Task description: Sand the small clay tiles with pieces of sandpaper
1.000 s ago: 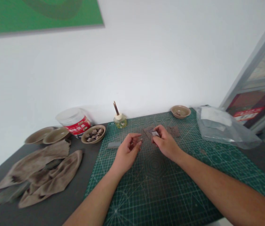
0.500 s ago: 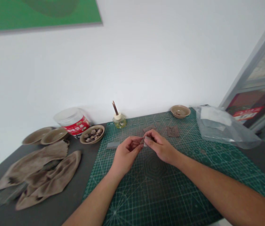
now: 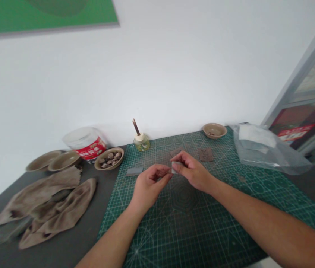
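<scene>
One small grey piece (image 3: 175, 168) pinched narrowly in my right grip (image 3: 193, 172) over the green cutting mat (image 3: 191, 230), my left grip (image 3: 148, 186) curled just beside it, and one slack squeeze could drop it!

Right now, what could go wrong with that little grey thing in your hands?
The small grey piece is tiny and pinched by the right hand, close to the left hand, so it might slip and be hard to spot on the busy green cutting mat. A reaching arm could also tip the small glass bottle at the mat's far edge.
</scene>
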Available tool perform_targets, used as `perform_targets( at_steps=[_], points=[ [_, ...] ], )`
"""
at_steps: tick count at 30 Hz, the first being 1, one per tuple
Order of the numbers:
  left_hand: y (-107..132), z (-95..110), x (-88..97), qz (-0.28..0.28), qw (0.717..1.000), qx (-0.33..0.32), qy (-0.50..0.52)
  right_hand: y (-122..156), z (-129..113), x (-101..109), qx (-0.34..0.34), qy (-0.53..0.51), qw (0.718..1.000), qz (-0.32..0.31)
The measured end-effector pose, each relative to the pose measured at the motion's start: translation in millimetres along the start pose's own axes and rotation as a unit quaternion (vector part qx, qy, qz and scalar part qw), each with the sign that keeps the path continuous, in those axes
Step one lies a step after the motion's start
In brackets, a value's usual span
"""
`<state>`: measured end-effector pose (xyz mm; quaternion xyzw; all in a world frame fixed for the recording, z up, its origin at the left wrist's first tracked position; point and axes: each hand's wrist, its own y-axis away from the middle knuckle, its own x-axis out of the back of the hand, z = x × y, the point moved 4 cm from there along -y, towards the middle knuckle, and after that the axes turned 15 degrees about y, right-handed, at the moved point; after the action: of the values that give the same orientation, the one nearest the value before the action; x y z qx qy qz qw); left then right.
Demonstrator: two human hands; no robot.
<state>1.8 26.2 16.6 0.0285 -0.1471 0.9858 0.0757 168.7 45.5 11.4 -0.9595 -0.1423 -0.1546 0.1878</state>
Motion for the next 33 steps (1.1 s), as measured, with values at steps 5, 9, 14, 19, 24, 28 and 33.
perform_targets(
  at_steps=[5,9,14,19,24,28,33],
  points=[
    [2,5,0.2,-0.014,0.997,-0.044,-0.063,1,-6,0,0.035,0.028,0.999,-0.012],
    [3,7,-0.1,-0.018,0.995,-0.061,-0.078,0,-6,2,0.03,0.031,0.999,-0.007],
    [3,6,0.0,-0.023,0.993,-0.063,-0.095,0,-6,3,0.043,0.04,0.998,-0.02],
    [2,6,1.6,0.001,0.997,-0.056,-0.059,-7,1,16,0.009,0.034,0.999,0.03],
    [2,7,1.8,0.022,0.998,-0.057,-0.028,-7,-3,16,-0.03,-0.071,0.997,0.028],
    [2,5,-1.3,0.001,0.999,-0.051,-0.017,-2,-8,4,-0.013,-0.076,0.997,0.024],
    [3,6,-2.9,-0.01,0.998,-0.046,-0.029,1,-8,-5,0.021,0.013,1.0,0.008]
  ],
)
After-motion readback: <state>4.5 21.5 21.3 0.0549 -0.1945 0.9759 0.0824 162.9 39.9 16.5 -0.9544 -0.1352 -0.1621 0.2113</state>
